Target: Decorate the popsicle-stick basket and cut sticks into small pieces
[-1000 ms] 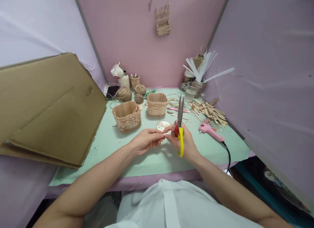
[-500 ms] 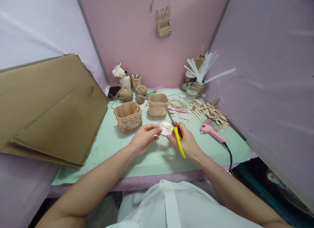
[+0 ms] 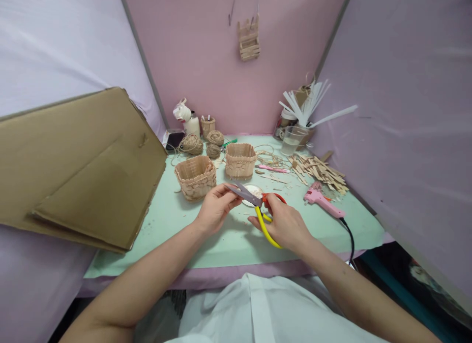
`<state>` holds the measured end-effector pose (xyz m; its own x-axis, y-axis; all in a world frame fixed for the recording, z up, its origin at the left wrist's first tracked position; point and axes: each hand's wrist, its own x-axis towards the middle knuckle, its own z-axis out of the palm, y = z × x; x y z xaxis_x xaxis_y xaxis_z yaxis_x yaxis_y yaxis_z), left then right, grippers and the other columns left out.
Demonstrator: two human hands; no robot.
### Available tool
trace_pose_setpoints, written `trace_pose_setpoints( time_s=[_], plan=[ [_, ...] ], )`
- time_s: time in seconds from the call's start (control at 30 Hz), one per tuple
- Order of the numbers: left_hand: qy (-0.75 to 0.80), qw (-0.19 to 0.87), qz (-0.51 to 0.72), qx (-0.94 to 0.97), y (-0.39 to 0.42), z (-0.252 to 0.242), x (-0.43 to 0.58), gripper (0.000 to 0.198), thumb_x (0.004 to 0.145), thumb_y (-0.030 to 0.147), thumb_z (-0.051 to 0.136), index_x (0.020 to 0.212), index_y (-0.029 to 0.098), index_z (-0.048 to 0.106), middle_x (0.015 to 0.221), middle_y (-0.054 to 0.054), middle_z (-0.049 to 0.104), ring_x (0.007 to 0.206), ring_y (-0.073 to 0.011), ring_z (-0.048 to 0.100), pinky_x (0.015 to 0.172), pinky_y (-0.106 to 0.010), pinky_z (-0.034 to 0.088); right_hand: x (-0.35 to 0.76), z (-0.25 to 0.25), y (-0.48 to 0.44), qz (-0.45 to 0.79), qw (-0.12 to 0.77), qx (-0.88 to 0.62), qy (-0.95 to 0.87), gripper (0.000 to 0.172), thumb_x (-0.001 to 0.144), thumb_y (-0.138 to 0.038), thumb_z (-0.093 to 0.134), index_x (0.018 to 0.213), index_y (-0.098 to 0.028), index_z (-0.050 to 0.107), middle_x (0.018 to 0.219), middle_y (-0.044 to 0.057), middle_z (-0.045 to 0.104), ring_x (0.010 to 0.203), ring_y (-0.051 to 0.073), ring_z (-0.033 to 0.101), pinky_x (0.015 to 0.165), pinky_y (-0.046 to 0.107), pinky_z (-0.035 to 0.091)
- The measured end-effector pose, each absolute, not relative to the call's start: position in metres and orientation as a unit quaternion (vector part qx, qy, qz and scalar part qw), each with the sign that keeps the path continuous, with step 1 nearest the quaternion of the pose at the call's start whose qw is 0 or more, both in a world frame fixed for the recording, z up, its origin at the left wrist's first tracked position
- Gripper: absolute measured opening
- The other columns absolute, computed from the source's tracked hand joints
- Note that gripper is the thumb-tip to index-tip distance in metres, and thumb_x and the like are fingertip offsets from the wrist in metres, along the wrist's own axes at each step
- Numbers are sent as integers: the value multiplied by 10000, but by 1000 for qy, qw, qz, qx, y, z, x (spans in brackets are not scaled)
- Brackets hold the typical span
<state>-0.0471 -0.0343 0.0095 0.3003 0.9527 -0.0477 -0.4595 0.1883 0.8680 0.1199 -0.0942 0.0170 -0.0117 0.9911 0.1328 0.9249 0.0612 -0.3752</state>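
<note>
My right hand [image 3: 285, 220] grips scissors [image 3: 262, 212] with yellow and red handles. Their blades point left and reach my left hand [image 3: 217, 207], whose thumb and fingers are pinched together; whatever lies in that pinch is too small to make out. Behind the blades is a small round white dish [image 3: 252, 189] with light scraps in it, partly covered by the scissors. A woven wooden basket [image 3: 195, 178] stands just beyond my left hand. Another woven basket [image 3: 240, 161] sits farther back, near the table's middle.
Big cardboard sheets [image 3: 92, 175] lean at the left. A pink glue gun [image 3: 324, 202] with a black cord lies at right, near a pile of wooden strips [image 3: 319, 171]. Twine balls [image 3: 192, 144], a plastic cup [image 3: 292, 140] and a pink cutter [image 3: 273, 169] are farther back.
The scissors have swung from pointing up and away to pointing left, with the blades now at my left fingers. My left hand keeps its pinch. The whole view has shifted slightly.
</note>
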Motion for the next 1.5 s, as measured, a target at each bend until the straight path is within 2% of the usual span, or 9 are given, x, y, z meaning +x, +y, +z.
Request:
trace_pose_setpoints(
  time_s=[0.27, 0.47, 0.7, 0.97, 1.07, 1.2, 1.33, 1.5],
  plan=[
    [318, 708, 487, 401, -36, 13, -47, 130, 620, 227, 712, 718, 175, 643, 769, 13, 664, 748, -101, 601, 747, -231, 453, 119, 16, -95, 91, 200, -676, -704, 302, 728, -449, 589, 852, -224, 429, 764, 14, 590, 509, 130, 468, 490, 243, 184],
    [316, 713, 482, 399, -36, 13, -46, 131, 626, 219, 711, 733, 166, 657, 778, 3, 670, 756, -101, 602, 750, -223, 456, 119, 14, -95, 83, 170, -687, -702, 323, 756, -507, 548, 843, -225, 415, 754, 16, 598, 507, 143, 487, 483, 244, 169],
    [307, 720, 479, 398, -35, 10, -47, 147, 623, 221, 722, 732, 141, 664, 751, -10, 672, 724, -99, 605, 737, -225, 467, 123, 7, -94, 53, 154, -690, -706, 333, 769, -536, 522, 822, -224, 416, 645, 2, 556, 481, 155, 467, 472, 249, 164],
    [331, 716, 457, 411, -35, 14, -46, 199, 600, 255, 747, 722, 136, 646, 724, -40, 679, 678, -116, 616, 709, -258, 470, 134, 6, -89, 236, 275, -619, -697, 334, 757, -452, 562, 684, -226, 327, 596, -64, 436, 512, 106, 373, 483, 220, 270],
    [351, 709, 427, 437, -36, 14, -46, 206, 595, 274, 750, 706, 131, 652, 714, -43, 668, 672, -117, 608, 691, -251, 464, 132, 6, -86, 253, 339, -612, -668, 315, 722, -437, 606, 697, -223, 375, 626, -57, 461, 531, 108, 373, 496, 226, 287],
    [361, 731, 315, 487, -37, 12, -47, 218, 608, 301, 740, 698, 116, 671, 694, -56, 651, 622, -107, 579, 633, -233, 454, 127, 9, -84, 306, 446, -554, -632, 211, 737, -367, 602, 818, -213, 483, 746, -16, 552, 551, 108, 394, 521, 239, 326],
    [355, 751, 259, 493, -38, 10, -48, 217, 633, 315, 723, 700, 114, 677, 699, -54, 645, 594, -90, 557, 620, -220, 448, 122, 13, -85, 351, 482, -502, -627, 210, 738, -326, 612, 825, -213, 459, 810, 4, 590, 540, 100, 384, 508, 234, 327],
    [347, 769, 254, 472, -37, 7, -48, 214, 629, 307, 733, 698, 111, 680, 660, -52, 634, 599, -95, 553, 614, -218, 444, 120, 12, -88, 348, 483, -510, -621, 281, 725, -386, 635, 793, -219, 420, 814, 8, 600, 551, 103, 387, 510, 230, 338]
  ],
)
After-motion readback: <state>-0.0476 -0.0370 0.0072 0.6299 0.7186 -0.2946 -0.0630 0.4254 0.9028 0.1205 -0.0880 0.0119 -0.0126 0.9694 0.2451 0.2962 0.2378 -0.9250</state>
